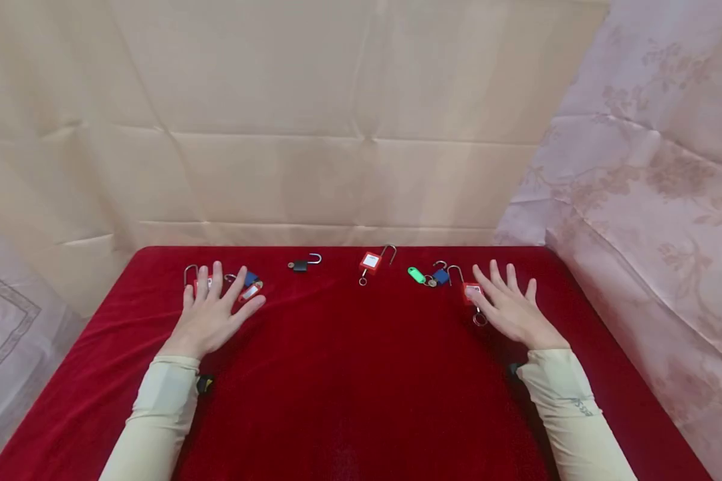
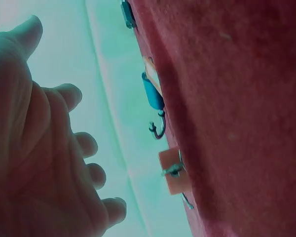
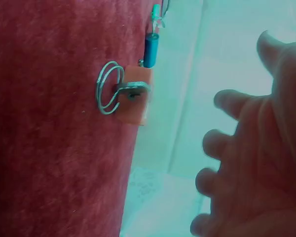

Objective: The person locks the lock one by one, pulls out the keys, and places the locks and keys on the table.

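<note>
My left hand (image 1: 206, 319) hovers palm down above the cloth, fingers spread, holding nothing. Beyond it lie a red padlock (image 2: 173, 170), partly hidden by the fingers in the head view, and a blue padlock (image 1: 251, 278) with a red key tag (image 1: 250, 292). My right hand (image 1: 516, 312) is likewise spread in the air, with nothing in it. Its thumb and fingers overlap another red padlock (image 3: 135, 101), whose key carries a ring (image 1: 480, 319). Left of that is a smaller blue padlock (image 1: 440, 276) with a green key tag (image 1: 416, 274). The shackles stand unlocked.
Toward the back middle lie a black padlock (image 1: 300, 266) and a red padlock (image 1: 370, 261) with a key and ring. A red cloth (image 1: 355, 374) covers the table. A beige curtain (image 1: 313, 180) hangs behind, and a floral cloth (image 1: 668, 200) hangs at the right.
</note>
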A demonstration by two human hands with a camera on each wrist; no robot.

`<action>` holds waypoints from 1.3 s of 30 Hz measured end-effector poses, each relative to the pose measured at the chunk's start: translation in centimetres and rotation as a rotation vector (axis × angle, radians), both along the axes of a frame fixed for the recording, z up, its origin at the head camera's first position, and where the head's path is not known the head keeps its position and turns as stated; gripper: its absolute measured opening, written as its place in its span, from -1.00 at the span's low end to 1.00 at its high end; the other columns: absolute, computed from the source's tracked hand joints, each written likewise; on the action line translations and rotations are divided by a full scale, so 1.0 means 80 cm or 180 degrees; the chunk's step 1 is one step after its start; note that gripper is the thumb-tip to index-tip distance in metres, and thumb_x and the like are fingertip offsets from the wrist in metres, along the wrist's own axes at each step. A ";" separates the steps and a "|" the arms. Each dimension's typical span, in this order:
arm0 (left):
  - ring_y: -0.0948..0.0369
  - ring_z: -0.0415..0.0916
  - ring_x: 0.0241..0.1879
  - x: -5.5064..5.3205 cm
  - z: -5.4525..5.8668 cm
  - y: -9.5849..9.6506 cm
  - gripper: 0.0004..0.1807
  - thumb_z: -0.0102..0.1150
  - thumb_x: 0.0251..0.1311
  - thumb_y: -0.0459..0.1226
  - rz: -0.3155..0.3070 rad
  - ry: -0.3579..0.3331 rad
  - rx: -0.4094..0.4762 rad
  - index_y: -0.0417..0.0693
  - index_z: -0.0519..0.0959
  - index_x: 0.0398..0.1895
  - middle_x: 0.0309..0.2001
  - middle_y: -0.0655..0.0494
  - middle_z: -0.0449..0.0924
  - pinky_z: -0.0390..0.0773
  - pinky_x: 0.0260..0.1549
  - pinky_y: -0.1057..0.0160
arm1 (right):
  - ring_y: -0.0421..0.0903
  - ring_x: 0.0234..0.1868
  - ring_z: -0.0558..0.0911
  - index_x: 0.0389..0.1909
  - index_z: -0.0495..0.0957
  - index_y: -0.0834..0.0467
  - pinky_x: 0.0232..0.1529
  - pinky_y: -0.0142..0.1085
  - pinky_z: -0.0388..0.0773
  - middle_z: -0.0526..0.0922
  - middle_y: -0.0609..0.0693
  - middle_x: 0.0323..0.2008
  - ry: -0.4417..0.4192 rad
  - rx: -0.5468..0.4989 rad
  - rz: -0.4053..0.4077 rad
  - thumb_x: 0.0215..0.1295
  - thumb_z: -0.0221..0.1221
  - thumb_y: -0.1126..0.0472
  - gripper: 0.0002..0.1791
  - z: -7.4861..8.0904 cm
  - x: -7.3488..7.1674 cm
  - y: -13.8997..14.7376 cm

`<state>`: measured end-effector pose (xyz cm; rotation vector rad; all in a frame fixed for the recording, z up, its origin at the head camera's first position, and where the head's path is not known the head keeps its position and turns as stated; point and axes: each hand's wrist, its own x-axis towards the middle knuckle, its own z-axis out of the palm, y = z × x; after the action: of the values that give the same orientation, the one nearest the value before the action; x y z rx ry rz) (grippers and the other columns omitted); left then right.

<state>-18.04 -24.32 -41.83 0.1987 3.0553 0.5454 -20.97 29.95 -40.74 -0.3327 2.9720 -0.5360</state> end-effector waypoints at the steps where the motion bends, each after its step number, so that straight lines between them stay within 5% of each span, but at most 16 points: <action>1: -0.36 -0.57 0.51 -0.001 0.000 0.001 0.00 -0.21 0.35 0.39 -0.0003 0.0019 0.0003 0.04 -0.13 0.65 0.58 -0.39 -0.42 -0.39 0.35 -0.43 | 0.40 0.53 -0.43 0.63 -0.07 0.08 0.28 0.46 -0.59 -0.27 0.32 0.59 0.0020 -0.0058 0.0012 0.53 -0.22 -0.35 -0.14 0.003 -0.002 0.000; 8: -0.30 -0.55 0.54 -0.011 0.016 0.022 -0.02 -0.26 0.38 0.38 -0.0108 0.0047 0.0041 0.05 -0.15 0.66 0.59 -0.33 -0.44 -0.36 0.38 -0.40 | 0.41 0.55 -0.26 0.62 -0.03 0.10 0.41 0.37 -0.35 -0.17 0.35 0.58 0.0043 -0.0382 0.0044 0.52 -0.11 -0.31 -0.14 0.030 -0.018 0.001; 17: -0.18 -0.58 0.57 -0.038 0.052 0.099 -0.04 -0.28 0.38 0.38 -0.0421 0.0162 0.0387 0.18 -0.26 0.66 0.62 -0.15 -0.48 -0.35 0.43 -0.31 | 0.38 0.27 0.47 0.46 0.26 0.33 0.29 0.24 0.32 0.39 0.40 0.35 0.0413 -0.0573 0.0064 0.54 0.06 -0.05 -0.31 0.035 -0.049 0.006; 24: -0.13 -0.51 0.58 -0.045 0.049 0.162 -0.03 -0.33 0.39 0.39 -0.0577 0.0145 0.0782 0.08 -0.23 0.66 0.63 -0.14 -0.41 -0.27 0.45 -0.26 | 0.37 0.20 0.54 0.36 0.34 0.44 0.23 0.21 0.40 0.47 0.46 0.24 0.0143 -0.0657 0.0069 0.51 0.12 0.04 -0.37 0.012 -0.055 0.001; 31: -0.06 -0.38 0.60 -0.049 0.042 0.214 0.01 -0.28 0.37 0.39 -0.0768 0.0210 0.1069 0.01 -0.19 0.66 0.64 -0.06 -0.25 -0.17 0.48 -0.16 | 0.36 0.19 0.54 0.40 0.28 0.43 0.24 0.21 0.39 0.49 0.48 0.21 -0.0070 -0.0639 0.0072 0.50 0.13 0.05 -0.33 0.007 -0.060 -0.006; 39: 0.03 -0.17 0.59 -0.035 0.034 0.240 -0.03 -0.05 0.38 0.28 -0.0903 0.0041 0.1178 0.04 -0.12 0.66 0.62 0.01 -0.08 0.06 0.46 0.00 | 0.36 0.17 0.56 0.42 0.18 0.52 0.23 0.20 0.41 0.51 0.51 0.16 -0.0269 -0.0510 0.0089 0.37 0.27 0.03 -0.15 -0.001 -0.060 -0.009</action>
<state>-20.80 -5.13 -39.14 0.6329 2.8339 1.0785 -25.76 29.24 -40.83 -0.3551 2.8456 -0.7673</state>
